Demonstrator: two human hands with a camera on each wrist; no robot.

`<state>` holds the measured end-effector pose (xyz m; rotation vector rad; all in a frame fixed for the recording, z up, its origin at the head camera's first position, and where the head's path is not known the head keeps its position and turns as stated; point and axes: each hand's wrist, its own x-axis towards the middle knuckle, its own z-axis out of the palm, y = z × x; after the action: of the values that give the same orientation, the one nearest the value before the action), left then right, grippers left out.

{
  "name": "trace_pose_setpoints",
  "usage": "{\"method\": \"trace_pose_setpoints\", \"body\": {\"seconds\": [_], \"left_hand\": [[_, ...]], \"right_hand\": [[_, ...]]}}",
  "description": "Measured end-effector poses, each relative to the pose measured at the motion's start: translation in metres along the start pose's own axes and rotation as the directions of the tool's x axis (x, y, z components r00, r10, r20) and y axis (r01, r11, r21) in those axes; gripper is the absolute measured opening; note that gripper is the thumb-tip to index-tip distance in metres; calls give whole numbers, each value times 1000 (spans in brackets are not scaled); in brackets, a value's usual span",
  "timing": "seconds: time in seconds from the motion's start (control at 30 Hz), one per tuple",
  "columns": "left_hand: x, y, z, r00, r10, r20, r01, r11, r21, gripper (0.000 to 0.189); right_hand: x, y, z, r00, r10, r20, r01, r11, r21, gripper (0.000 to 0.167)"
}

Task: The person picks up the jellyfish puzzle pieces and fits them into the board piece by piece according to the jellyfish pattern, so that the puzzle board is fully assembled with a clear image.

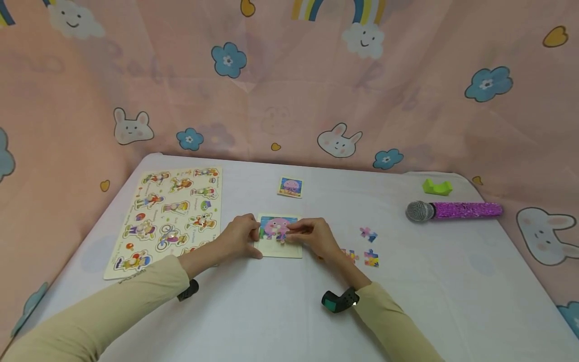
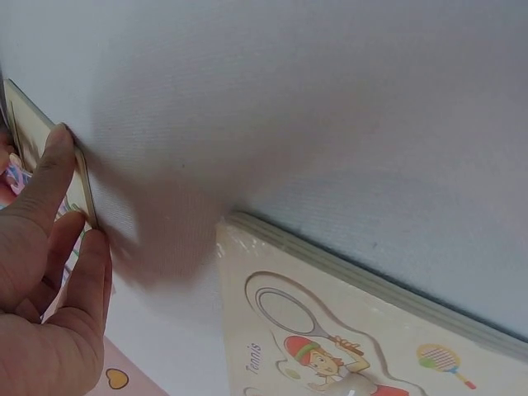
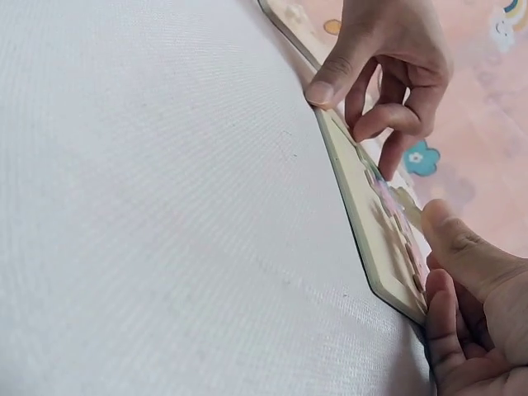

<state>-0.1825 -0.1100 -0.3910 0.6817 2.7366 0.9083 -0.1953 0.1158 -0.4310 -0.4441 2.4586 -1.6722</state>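
Observation:
A small wooden puzzle tray (image 1: 280, 251) lies at mid-table, its upper part filled with jigsaw pieces of a pink cartoon animal (image 1: 271, 225) on blue. Its lower part shows bare wood. My left hand (image 1: 238, 235) holds the tray at its left side, thumb near the lower corner, as the left wrist view also shows. Over the right part of the tray, my right hand (image 1: 316, 237) pinches a jigsaw piece (image 3: 404, 200), which looks tilted against the assembled ones. Fingers hide much of that piece. Several loose jigsaw pieces (image 1: 372, 258) lie right of the right hand.
A large sports-figure puzzle board (image 1: 181, 193) lies at the left, partly behind the left forearm. A small picture card (image 1: 290, 187) sits beyond the tray. To the right are a microphone (image 1: 454, 211) with a glittery purple handle and a lime-green curved block (image 1: 437, 187). A printed pink curtain (image 1: 271, 90) hangs behind.

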Motion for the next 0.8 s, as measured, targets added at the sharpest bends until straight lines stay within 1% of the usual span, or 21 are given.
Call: {"method": "trace_pose_setpoints", "body": {"seconds": [0.17, 0.3, 0.4, 0.6, 0.8], "left_hand": [[1, -1, 1, 1000, -13, 7, 13, 1000, -1, 35], [1, -1, 2, 1000, -12, 8, 12, 1000, 17, 36], [1, -2, 2, 1000, -15, 7, 15, 1000, 23, 37], [1, -1, 2, 1000, -20, 14, 20, 1000, 7, 36], [1, 0, 1, 1000, -20, 13, 19, 1000, 24, 36]], "right_hand": [[2, -2, 4, 1000, -10, -21, 9, 997, -76, 21], [3, -4, 6, 999, -30, -12, 28, 990, -139, 21], [3, -5, 6, 999, -35, 1, 35, 989, -147, 22], [3, -5, 6, 1000, -23, -1, 22, 994, -110, 22], [6, -8, 10, 1000, -30, -2, 29, 981, -192, 22]]}}
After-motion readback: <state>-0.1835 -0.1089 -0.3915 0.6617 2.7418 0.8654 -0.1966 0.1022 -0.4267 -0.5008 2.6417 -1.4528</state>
